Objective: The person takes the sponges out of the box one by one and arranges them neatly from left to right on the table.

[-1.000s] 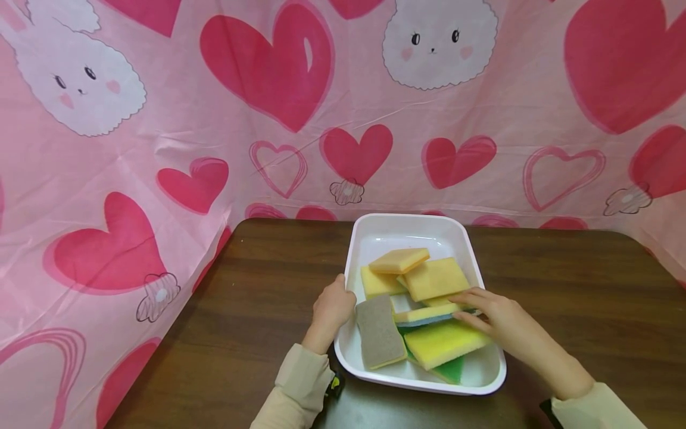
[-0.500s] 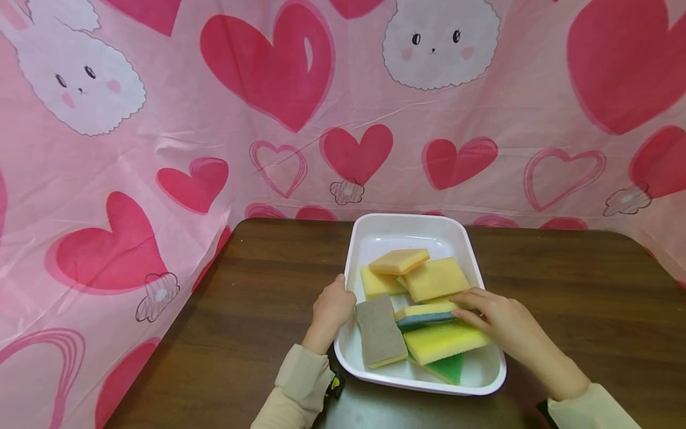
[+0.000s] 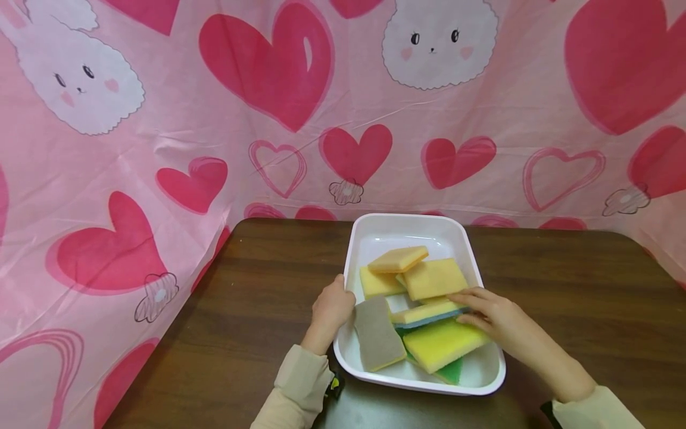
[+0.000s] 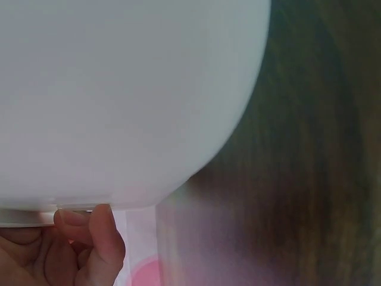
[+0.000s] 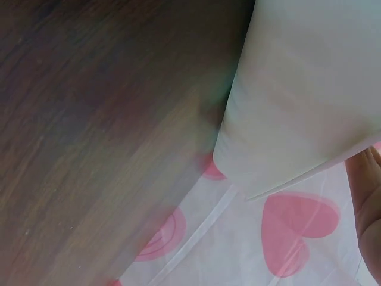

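A white plastic basin holds several sponges. My left hand grips its left rim; in the left wrist view the curled fingers hold the edge. Inside the basin, my right hand pinches the right end of a yellow sponge with a blue scouring side, held tilted on its edge. Just in front of it lies a bright yellow sponge, over a green scouring surface. A sponge with its grey side up leans at the left. In the right wrist view the basin wall hides most of the right hand.
Behind the held sponge lie more yellow sponges, one tilted on top. The basin stands on a dark brown wooden table. A pink cloth with hearts hangs behind and to the left.
The blue-sided sponge in my right hand tipped to show more blue, then tipped back. The bright yellow and grey sponges shifted slightly. My left hand stays on the rim.
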`<state>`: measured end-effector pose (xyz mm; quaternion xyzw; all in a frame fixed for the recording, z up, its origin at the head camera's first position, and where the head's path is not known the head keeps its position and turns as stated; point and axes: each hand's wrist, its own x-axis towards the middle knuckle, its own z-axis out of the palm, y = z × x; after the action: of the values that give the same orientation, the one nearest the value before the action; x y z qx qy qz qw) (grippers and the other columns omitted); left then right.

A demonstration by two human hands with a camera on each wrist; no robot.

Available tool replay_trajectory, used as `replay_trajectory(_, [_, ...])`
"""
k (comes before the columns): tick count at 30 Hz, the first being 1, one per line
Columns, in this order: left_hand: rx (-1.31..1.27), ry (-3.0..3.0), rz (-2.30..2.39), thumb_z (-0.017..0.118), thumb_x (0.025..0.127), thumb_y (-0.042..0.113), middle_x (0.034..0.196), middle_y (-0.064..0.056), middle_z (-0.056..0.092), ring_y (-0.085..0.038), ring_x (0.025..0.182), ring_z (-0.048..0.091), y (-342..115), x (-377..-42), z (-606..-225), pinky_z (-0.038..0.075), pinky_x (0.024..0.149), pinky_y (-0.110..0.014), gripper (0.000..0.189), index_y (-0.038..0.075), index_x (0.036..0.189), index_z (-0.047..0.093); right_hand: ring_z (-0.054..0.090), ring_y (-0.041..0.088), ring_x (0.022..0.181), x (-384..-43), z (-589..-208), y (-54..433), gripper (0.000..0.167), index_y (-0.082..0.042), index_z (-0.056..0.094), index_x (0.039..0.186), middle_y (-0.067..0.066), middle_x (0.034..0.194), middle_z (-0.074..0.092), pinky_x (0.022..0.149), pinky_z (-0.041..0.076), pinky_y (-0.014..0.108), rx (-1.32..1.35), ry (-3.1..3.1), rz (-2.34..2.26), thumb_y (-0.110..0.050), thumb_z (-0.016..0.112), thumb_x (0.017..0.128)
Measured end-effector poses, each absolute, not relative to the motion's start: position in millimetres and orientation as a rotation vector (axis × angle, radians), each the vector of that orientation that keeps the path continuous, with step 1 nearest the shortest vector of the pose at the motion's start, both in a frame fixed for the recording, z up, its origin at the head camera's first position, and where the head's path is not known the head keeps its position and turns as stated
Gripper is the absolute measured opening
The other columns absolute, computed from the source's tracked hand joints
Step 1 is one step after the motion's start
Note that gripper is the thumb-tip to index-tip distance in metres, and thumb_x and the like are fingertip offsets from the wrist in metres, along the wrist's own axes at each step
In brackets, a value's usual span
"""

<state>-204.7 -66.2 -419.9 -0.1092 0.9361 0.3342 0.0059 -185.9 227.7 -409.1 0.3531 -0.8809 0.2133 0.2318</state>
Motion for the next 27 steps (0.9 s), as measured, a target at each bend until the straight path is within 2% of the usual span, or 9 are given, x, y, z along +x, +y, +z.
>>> replay_trajectory(3, [-0.345, 2.933, 1.047, 0.045, 0.083, 0.012, 0.109, -0.018, 0.067, -0.035, 0.094, 0.064, -66.4, -204.6, -420.0, 0.046, 0.075, -0.051, 0.037, 0.005, 0.118, 0.055, 0.063, 0.011, 0.084, -186.0, -409.8, 228.3, 0.043, -0.012, 0.071, 0.105, -0.001, 0.101, 0.067, 0.078, 0.046, 0.008, 0.978, -2.390, 0.574, -0.001, 0.080, 0.064])
replay_trajectory(8, [-0.339, 2.947, 1.037, 0.045, 0.083, 0.012, 0.107, -0.019, 0.067, -0.035, 0.090, 0.064, -66.0, -204.6, -421.0, 0.047, 0.071, -0.049, 0.034, 0.004, 0.114, 0.056, 0.065, 0.015, 0.086, -182.8, -407.2, 227.8, 0.044, -0.016, 0.070, 0.106, -0.003, 0.103, 0.067, 0.074, 0.054, 0.027, 0.894, -2.393, 0.500, -0.001, 0.079, 0.066])
replay_trajectory(14, [-0.329, 2.962, 1.014, 0.046, 0.083, 0.011, 0.104, -0.019, 0.067, -0.035, 0.086, 0.064, -66.2, -205.7, -421.8, 0.046, 0.065, -0.046, 0.030, 0.003, 0.110, 0.055, 0.064, 0.013, 0.090, -182.5, -402.7, 228.2, 0.050, -0.014, 0.070, 0.107, -0.001, 0.104, 0.068, 0.089, 0.036, 0.000, 0.883, -2.297, 0.553, 0.004, 0.079, 0.062])
replay_trajectory(16, [-0.331, 2.962, 1.012, 0.046, 0.083, 0.011, 0.105, -0.020, 0.067, -0.035, 0.087, 0.064, -66.2, -205.7, -421.7, 0.046, 0.066, -0.046, 0.030, 0.003, 0.111, 0.055, 0.062, 0.008, 0.092, -181.9, -401.6, 228.2, 0.035, -0.014, 0.070, 0.108, 0.000, 0.104, 0.068, 0.091, 0.034, -0.002, 0.883, -2.266, 0.600, -0.007, 0.075, 0.074])
replay_trajectory(18, [-0.332, 2.963, 1.012, 0.046, 0.083, 0.011, 0.105, -0.020, 0.067, -0.035, 0.087, 0.064, -66.2, -205.5, -421.5, 0.046, 0.066, -0.047, 0.030, 0.003, 0.111, 0.055, 0.058, -0.002, 0.095, -181.3, -400.0, 227.6, 0.025, -0.013, 0.070, 0.108, 0.001, 0.104, 0.067, 0.091, 0.034, -0.002, 0.879, -2.237, 0.643, -0.023, 0.064, 0.086])
replay_trajectory(21, [-0.334, 2.961, 1.015, 0.046, 0.084, 0.011, 0.106, -0.020, 0.068, -0.036, 0.088, 0.065, -66.0, -204.9, -420.8, 0.046, 0.067, -0.047, 0.030, 0.003, 0.111, 0.055, 0.051, -0.012, 0.098, -180.4, -396.9, 226.4, 0.048, -0.011, 0.070, 0.108, 0.002, 0.103, 0.067, 0.091, 0.033, -0.003, 0.875, -2.212, 0.691, -0.045, 0.040, 0.092])
replay_trajectory(22, [-0.334, 2.961, 1.017, 0.046, 0.084, 0.011, 0.106, -0.020, 0.067, -0.036, 0.088, 0.065, -66.0, -204.8, -420.6, 0.046, 0.067, -0.047, 0.030, 0.003, 0.111, 0.055, 0.050, -0.014, 0.099, -180.4, -396.0, 226.1, 0.051, -0.011, 0.070, 0.108, 0.002, 0.103, 0.066, 0.091, 0.033, -0.003, 0.873, -2.210, 0.697, -0.047, 0.037, 0.092])
replay_trajectory(24, [-0.334, 2.960, 1.019, 0.045, 0.083, 0.011, 0.106, -0.020, 0.067, -0.036, 0.089, 0.064, -66.0, -204.7, -420.3, 0.046, 0.067, -0.047, 0.029, 0.004, 0.110, 0.055, 0.049, -0.015, 0.099, -180.1, -394.4, 226.3, 0.047, -0.010, 0.069, 0.108, 0.002, 0.103, 0.066, 0.092, 0.032, -0.003, 0.866, -2.214, 0.710, -0.044, 0.042, 0.092])
replay_trajectory(27, [-0.334, 2.958, 1.020, 0.045, 0.083, 0.011, 0.106, -0.020, 0.067, -0.036, 0.089, 0.064, -65.8, -204.6, -419.8, 0.046, 0.067, -0.047, 0.030, 0.004, 0.111, 0.055, 0.049, -0.014, 0.100, -180.0, -393.4, 227.6, 0.029, -0.010, 0.069, 0.110, 0.003, 0.103, 0.066, 0.091, 0.032, -0.004, 0.827, -2.235, 0.708, -0.028, 0.059, 0.089])
